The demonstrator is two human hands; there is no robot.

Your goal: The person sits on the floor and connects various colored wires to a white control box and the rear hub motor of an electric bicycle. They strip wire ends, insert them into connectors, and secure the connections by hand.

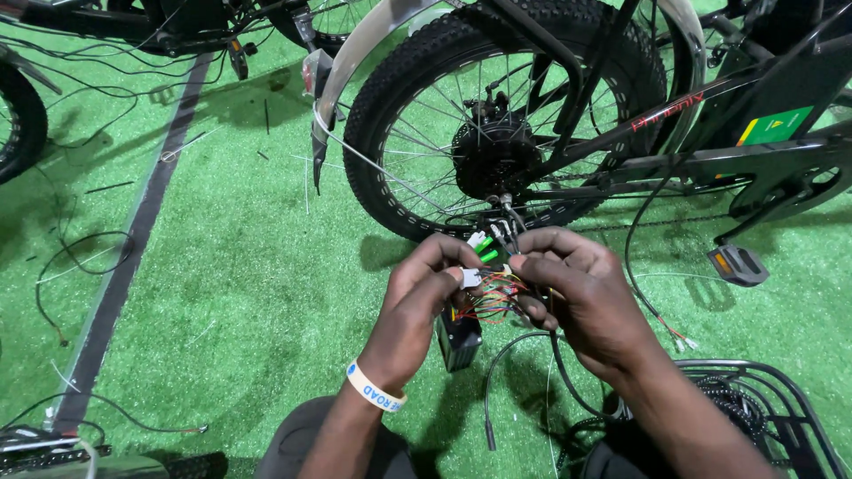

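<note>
Two hands (506, 288) on white connector (471, 277)

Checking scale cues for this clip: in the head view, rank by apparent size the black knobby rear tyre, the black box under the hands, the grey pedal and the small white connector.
1. Black knobby rear tyre, by far largest.
2. Black box, though it lies nearer the camera and is partly hidden.
3. Grey pedal, close to the box; order unsure.
4. Small white connector, pinched by the left hand.

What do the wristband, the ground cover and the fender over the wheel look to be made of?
Wristband: likely soft silicone or rubber, matte cream, a smooth seamless loop.
Ground cover: artificial turf, with short, even bright-green fibres.
Fender: glossy and silvery with sharp reflections, so polished metal or chromed plastic; the look leaves it open.
</note>
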